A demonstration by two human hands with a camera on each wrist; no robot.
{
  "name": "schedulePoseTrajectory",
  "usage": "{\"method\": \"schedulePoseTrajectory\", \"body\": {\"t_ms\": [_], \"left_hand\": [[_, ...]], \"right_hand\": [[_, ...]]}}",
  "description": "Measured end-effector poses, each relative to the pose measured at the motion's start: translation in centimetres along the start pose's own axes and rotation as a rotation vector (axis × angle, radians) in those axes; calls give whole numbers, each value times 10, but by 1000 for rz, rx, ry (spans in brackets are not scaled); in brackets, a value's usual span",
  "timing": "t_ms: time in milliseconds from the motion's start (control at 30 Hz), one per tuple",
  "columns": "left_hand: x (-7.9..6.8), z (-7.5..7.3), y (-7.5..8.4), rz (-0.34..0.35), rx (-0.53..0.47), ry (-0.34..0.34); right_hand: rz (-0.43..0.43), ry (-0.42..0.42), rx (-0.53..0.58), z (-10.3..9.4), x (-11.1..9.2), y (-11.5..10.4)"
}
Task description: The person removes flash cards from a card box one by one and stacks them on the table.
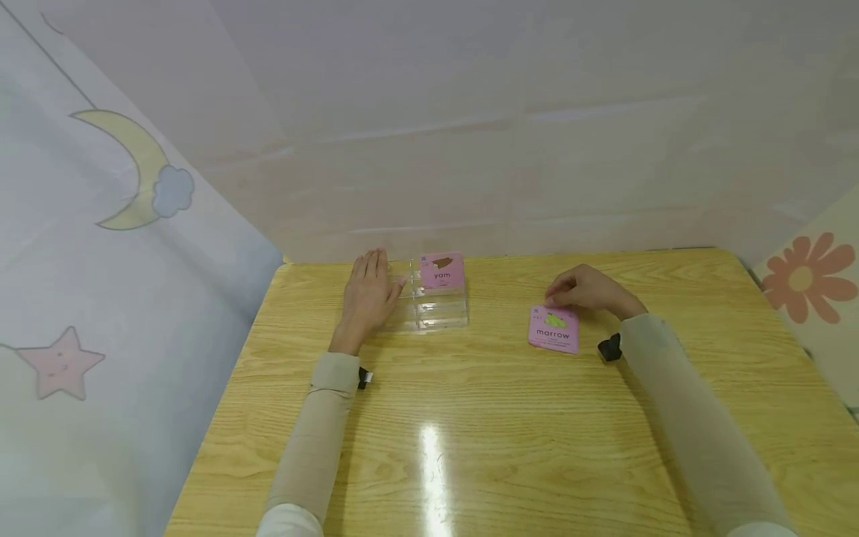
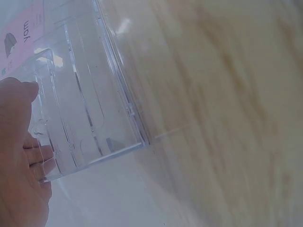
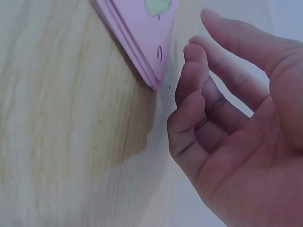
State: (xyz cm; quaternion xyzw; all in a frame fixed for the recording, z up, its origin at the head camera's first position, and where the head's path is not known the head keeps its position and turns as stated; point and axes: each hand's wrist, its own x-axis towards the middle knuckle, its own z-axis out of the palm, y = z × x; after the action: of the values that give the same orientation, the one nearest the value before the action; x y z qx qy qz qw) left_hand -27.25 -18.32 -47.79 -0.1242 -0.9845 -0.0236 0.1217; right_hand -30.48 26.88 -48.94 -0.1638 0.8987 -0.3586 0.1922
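Observation:
A clear plastic rack [image 1: 441, 313] with slots lies near the table's back edge, with a pink "yam" card [image 1: 441, 270] in its upper right slot. Over the rack's left part rests my left hand [image 1: 369, 287], fingers straight, thumb pointing at the card. In the left wrist view its fingertips touch the rack's edge [image 2: 94, 162]. To the right lies a stack of pink cards [image 1: 553, 328], the top one reading "marrow". My right hand [image 1: 585, 287] is at the stack's upper edge; in the right wrist view its loosely bent fingers [image 3: 187, 116] hold nothing and stand apart from the cards.
The wooden table [image 1: 403, 418] stretches toward me. A pale hanging sheet [image 1: 429, 149] closes off its back edge, and a printed sheet with a moon [image 1: 127, 164] hangs at the left. Small black devices sit at both wrists.

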Motion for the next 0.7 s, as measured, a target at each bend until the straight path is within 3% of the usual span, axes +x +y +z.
{"method": "schedulePoseTrajectory", "body": {"t_ms": [700], "left_hand": [[1,0,0,-7,13,-12]], "right_hand": [[-56,68,29,0,1,-23]]}}
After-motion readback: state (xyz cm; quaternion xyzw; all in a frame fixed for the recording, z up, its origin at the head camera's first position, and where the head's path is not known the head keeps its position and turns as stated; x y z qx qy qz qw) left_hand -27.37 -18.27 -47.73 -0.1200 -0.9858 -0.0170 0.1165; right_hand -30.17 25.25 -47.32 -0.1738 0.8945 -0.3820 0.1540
